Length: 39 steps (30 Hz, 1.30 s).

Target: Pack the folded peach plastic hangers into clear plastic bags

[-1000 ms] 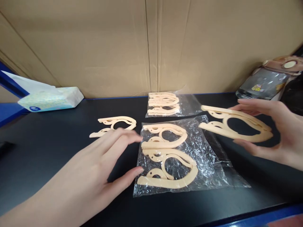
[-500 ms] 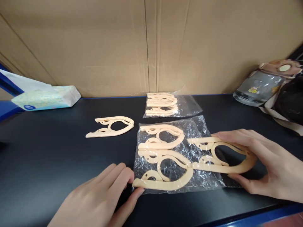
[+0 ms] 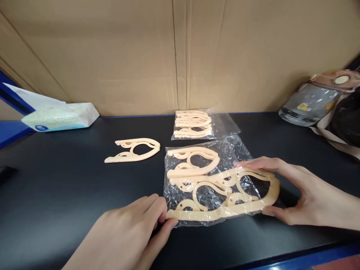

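Note:
A clear plastic bag (image 3: 234, 153) lies on the table with two cream folding hangers inside, the upper hanger (image 3: 184, 173) and the lower hanger (image 3: 194, 215). My left hand (image 3: 132, 225) pinches the bag's lower left corner, right at the lower hanger's tip. On the other side, my right hand (image 3: 303, 191) grips the rounded end of a third folding hanger (image 3: 274, 191) between thumb and fingers. This hanger's arms reach into the bag and overlap the lower hanger's curved end. Another folding hanger (image 3: 149, 153) lies loose to the left of the bag.
Behind sits a second clear bag (image 3: 225, 123) holding several cream hangers. A tissue pack (image 3: 66, 116) is at the back left, and a clear bottle (image 3: 309, 103) with a strap at the back right. A cardboard wall (image 3: 126, 56) bounds the black table (image 3: 70, 180).
My right hand has moved left, pushing its hanger deeper into the bag until it overlaps the lower hanger. My left hand keeps its pinch on the bag's corner. The view has shifted slightly.

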Each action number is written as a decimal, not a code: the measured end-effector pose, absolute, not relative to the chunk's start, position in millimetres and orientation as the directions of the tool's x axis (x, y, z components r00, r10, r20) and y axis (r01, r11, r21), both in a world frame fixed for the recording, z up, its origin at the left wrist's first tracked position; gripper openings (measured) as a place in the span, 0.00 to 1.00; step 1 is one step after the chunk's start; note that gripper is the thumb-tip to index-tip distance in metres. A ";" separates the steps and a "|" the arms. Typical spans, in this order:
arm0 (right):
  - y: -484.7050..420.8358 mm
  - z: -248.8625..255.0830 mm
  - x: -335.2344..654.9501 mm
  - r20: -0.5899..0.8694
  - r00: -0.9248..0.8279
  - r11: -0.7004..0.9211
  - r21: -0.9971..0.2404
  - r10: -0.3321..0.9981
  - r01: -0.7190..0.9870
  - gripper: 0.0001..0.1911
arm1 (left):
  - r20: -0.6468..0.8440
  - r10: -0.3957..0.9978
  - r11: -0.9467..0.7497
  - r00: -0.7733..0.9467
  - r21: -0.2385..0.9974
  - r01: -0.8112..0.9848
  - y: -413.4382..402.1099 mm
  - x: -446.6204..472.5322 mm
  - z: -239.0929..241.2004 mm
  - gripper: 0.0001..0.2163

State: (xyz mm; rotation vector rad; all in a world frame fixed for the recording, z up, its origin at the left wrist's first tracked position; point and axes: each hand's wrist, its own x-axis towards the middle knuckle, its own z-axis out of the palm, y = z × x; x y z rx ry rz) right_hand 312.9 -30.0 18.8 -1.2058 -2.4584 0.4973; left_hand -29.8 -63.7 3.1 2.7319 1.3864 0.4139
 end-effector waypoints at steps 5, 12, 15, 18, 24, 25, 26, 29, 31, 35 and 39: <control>-9.7 21.9 314.0 0.000 -0.614 0.493 -0.596 0.789 0.634 0.35 | 0.061 0.838 -0.542 0.543 0.217 0.812 -40.9 -15.8 21.7 0.16; 5.1 31.6 314.9 -0.056 -0.676 0.548 -0.539 0.735 0.640 0.36 | -0.072 0.781 -0.581 0.621 0.282 0.763 -15.5 -14.4 23.2 0.14; 7.0 30.7 305.5 -0.021 -0.673 0.539 -0.580 0.739 0.611 0.36 | -0.011 0.740 -0.634 0.673 0.324 0.702 -10.8 -16.9 18.2 0.13; 9.9 25.6 295.4 0.021 -0.669 0.548 -0.593 0.743 0.590 0.36 | 0.058 0.695 -0.691 0.716 0.329 0.644 -7.0 -20.2 15.3 0.13; 12.4 14.0 293.2 0.172 -0.642 0.627 -0.506 0.747 0.593 0.39 | 0.094 0.651 -0.741 0.753 0.295 0.604 -1.4 -29.2 17.5 0.11; 12.0 13.3 295.1 0.181 -0.640 0.631 -0.499 0.746 0.594 0.39 | 0.089 0.647 -0.742 0.757 0.299 0.599 -1.2 -30.2 18.1 0.11; 11.4 13.0 297.1 0.179 -0.641 0.629 -0.503 0.747 0.593 0.38 | 0.085 0.645 -0.743 0.760 0.303 0.597 -1.2 -30.9 18.4 0.10; 8.8 13.0 300.5 0.147 -0.642 0.601 -0.552 0.752 0.578 0.38 | 0.079 0.652 -0.734 0.754 0.314 0.602 -1.8 -31.5 17.8 0.10; 7.1 12.9 299.1 0.141 -0.639 0.589 -0.573 0.756 0.570 0.36 | 0.068 0.666 -0.719 0.743 0.324 0.615 -2.3 -31.2 16.5 0.11; 6.6 10.7 291.1 0.147 -0.639 0.587 -0.585 0.755 0.559 0.34 | 0.026 0.697 -0.678 0.717 0.352 0.646 -2.1 -30.4 15.0 0.13; 10.5 7.1 287.3 0.157 -0.634 0.576 -0.618 0.758 0.535 0.34 | -0.008 0.722 -0.628 0.692 0.414 0.659 0.5 -29.7 16.3 0.12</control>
